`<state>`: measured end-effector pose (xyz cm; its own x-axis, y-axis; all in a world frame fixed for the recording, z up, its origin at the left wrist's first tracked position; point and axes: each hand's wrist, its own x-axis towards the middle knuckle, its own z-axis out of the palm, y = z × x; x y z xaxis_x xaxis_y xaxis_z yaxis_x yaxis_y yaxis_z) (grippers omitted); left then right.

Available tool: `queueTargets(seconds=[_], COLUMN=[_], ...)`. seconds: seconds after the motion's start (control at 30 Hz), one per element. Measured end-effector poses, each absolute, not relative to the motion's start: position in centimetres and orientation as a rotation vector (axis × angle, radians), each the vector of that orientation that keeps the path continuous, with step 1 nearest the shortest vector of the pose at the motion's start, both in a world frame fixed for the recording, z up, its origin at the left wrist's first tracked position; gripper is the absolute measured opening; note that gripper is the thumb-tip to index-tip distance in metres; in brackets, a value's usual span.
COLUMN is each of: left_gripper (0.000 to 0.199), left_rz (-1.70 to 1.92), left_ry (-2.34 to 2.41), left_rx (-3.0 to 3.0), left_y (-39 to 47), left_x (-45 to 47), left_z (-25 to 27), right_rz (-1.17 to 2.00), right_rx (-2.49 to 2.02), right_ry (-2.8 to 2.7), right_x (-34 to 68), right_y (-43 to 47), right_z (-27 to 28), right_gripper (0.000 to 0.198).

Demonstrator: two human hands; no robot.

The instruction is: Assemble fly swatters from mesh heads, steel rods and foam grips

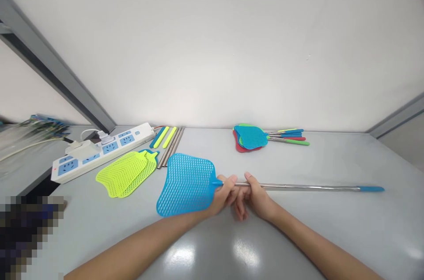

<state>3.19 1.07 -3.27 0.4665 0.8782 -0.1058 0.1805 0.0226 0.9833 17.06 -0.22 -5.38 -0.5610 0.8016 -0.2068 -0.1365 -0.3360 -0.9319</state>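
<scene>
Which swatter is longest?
The blue swatter held by the left hand and right hand; the stacked swatters behind are far shorter.

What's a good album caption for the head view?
Left hand and right hand hold a long blue fly swatter over a grey table, a pile of swatters beyond.

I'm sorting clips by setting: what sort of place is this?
Probably an indoor workbench, perhaps in a workshop: a grey table against a pale wall, with a power strip, and loose yellow swatter heads lying near bare metal rods.
</scene>
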Motion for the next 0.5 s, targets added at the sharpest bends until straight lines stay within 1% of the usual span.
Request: queueTargets(seconds=[0.17, 0.4, 0.5], left_gripper=[0.053, 0.05, 0.051], left_rz=[0.73, 0.739, 0.784], left_ry=[0.974, 0.774, 0.806], left_rx=[1.46, 1.313, 1.314], left_y=[2.6, 2.3, 2.4], left_x=[3.4, 3.7, 3.7], left_z=[-4.8, -4.0, -4.1], right_rz=[1.92, 1.882, 1.849], right_rx=[-0.871, -0.737, -0.721], right_ry=[-1.104, -1.077, -1.065], right_x=[16.5, 16.6, 16.6], right_y=[0.3, 0.5, 0.6], right_z=[-4.7, -4.2, -4.3], right_gripper=[0.064, 0.056, 0.051])
